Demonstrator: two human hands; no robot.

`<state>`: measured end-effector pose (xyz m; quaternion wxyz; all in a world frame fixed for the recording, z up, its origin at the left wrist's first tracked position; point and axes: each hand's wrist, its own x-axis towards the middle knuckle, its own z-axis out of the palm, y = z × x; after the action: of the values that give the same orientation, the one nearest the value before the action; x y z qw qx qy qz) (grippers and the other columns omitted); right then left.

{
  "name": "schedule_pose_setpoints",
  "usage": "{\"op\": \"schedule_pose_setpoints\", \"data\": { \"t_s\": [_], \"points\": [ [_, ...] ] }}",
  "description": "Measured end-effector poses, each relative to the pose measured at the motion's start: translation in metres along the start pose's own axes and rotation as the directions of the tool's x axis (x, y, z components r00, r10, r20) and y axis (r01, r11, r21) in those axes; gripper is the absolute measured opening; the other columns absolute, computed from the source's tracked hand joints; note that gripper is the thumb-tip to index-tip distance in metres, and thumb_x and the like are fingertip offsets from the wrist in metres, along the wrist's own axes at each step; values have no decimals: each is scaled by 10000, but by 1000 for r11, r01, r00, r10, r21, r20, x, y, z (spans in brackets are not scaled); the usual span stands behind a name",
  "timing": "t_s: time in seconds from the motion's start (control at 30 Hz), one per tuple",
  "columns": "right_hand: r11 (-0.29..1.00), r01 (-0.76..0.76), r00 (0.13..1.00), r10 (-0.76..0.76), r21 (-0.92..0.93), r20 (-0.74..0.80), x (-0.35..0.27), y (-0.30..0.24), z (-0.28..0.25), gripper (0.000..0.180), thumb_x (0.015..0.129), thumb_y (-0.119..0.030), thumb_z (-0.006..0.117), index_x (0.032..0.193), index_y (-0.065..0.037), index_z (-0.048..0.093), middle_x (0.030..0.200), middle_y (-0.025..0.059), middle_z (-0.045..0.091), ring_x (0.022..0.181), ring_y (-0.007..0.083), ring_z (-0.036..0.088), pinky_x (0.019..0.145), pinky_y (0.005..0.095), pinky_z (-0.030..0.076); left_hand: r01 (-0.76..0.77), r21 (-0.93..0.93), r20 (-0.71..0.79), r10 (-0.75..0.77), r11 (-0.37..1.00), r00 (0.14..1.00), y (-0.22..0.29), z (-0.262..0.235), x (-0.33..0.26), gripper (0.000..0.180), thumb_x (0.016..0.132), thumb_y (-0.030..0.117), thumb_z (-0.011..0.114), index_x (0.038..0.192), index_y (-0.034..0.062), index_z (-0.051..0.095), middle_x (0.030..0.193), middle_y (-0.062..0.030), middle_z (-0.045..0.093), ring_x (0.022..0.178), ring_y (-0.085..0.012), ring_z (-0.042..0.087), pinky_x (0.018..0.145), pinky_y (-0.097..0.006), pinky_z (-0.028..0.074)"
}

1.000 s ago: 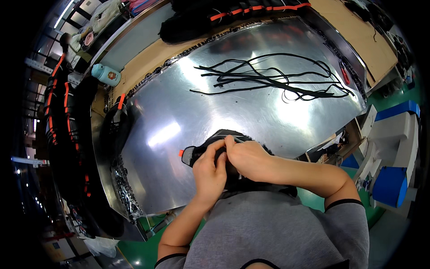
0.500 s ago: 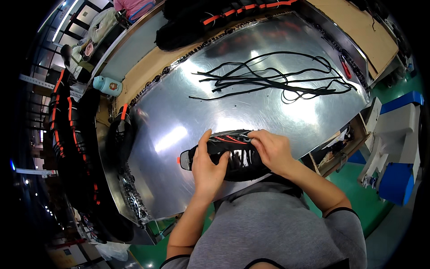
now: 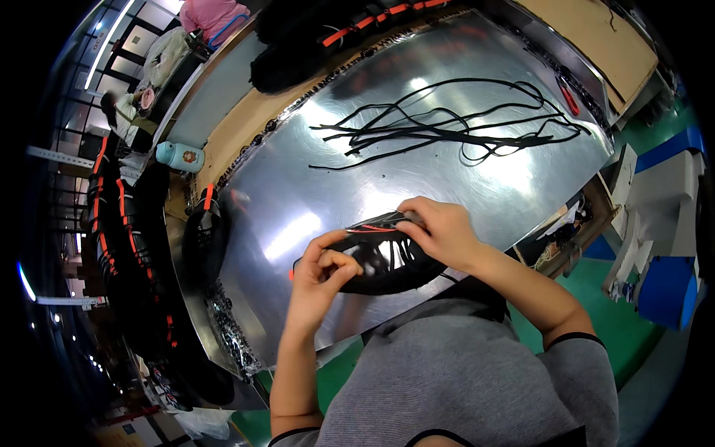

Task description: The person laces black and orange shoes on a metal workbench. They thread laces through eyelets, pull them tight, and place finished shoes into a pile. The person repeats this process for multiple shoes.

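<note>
A black shoe upper [image 3: 372,257] with orange lines along its far side lies near the table's front edge, between my two hands. My left hand [image 3: 316,279] is closed at its left end, fingers curled and thumb bent inward over the upper. With thumb and fingers pinched together, my right hand [image 3: 445,235] grips the upper's far edge by the lacing. Whether a lace end is in that pinch cannot be made out. Farther back on the metal tabletop [image 3: 290,216] lies a loose tangle of long black shoelaces [image 3: 447,134].
Rows of black uppers with orange strips [image 3: 104,216] stand at the left, and more [image 3: 357,30] lie along the back. A light blue bottle [image 3: 181,156] sits beyond the table's left rim. Red-handled snips [image 3: 570,98] lie at the far right. A grey and blue machine [image 3: 659,223] stands right.
My left hand has slid toward the upper's left end and curled its fingers. My right hand has shifted slightly left along the far edge. The upper has tilted, and the view has turned a little.
</note>
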<state>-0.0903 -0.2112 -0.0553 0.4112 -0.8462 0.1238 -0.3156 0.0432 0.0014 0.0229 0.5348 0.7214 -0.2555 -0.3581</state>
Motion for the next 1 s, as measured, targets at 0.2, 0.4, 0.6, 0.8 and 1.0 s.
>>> {"op": "schedule_pose_setpoints", "data": {
  "t_s": [0.2, 0.4, 0.6, 0.8, 1.0],
  "points": [
    [996, 65, 907, -84, 59, 412, -8, -13, -32, 173, 830, -131, 693, 1001, -113, 686, 832, 16, 692, 671, 233, 682, 578, 349, 515, -258, 411, -53, 305, 874, 951, -3, 20, -23, 515, 836, 42, 775, 1296, 22, 546, 1059, -74, 714, 896, -161, 661, 852, -310, 519],
    [975, 214, 831, -154, -52, 534, 0, -19, -28, 265, 852, -122, 651, 1113, -118, 691, 841, 39, 697, 711, 256, 685, 587, 385, 517, -271, 562, -42, 354, 782, 934, -21, 28, -16, 237, 760, 70, 824, 905, 45, 638, 832, -60, 687, 784, -220, 639, 747, -338, 487],
    [951, 289, 623, -102, -107, 775, 27, -25, -27, 261, 874, -148, 632, 1130, -117, 674, 769, 78, 682, 697, 308, 678, 602, 434, 510, -410, 564, 127, 415, 717, 901, -13, 19, -13, 236, 754, 106, 832, 871, 48, 635, 815, -55, 673, 728, -237, 613, 701, -347, 450],
    [989, 139, 525, -36, -44, 850, 47, -26, -17, 135, 886, -189, 624, 965, -80, 615, 750, 117, 671, 722, 365, 663, 633, 462, 494, -364, 605, 37, 432, 708, 901, -18, 20, -16, 197, 762, 105, 822, 847, 68, 649, 809, -39, 657, 748, -230, 602, 691, -347, 436],
    [964, -229, 500, -2, 134, 866, 52, -19, -49, 191, 908, -236, 660, 1017, -84, 620, 677, 62, 567, 615, 171, 556, 597, 333, 430, -386, 679, -14, 536, 625, 844, -16, 28, -8, 149, 775, 89, 795, 829, 74, 657, 781, -48, 621, 732, -255, 566, 693, -367, 403]
  ]
}}
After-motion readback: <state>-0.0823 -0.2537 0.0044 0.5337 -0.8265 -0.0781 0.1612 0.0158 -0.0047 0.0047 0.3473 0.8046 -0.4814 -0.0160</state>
